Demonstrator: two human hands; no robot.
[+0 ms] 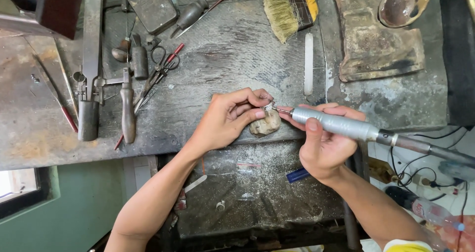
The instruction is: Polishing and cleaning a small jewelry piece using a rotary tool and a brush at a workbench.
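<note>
While the left hand (225,121) pinches a small shiny piece (268,105) between thumb and fingertips on top of a pale wooden peg (264,125) at the counter (227,54) edge, the right hand (324,145) grips a grey rotary tool (336,125), its tip touching the piece; scissors (159,74) lie well left of the peg

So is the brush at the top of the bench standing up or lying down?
Lying down. The brush rests flat on the bench, bristles pointing left, away from both hands.
</note>
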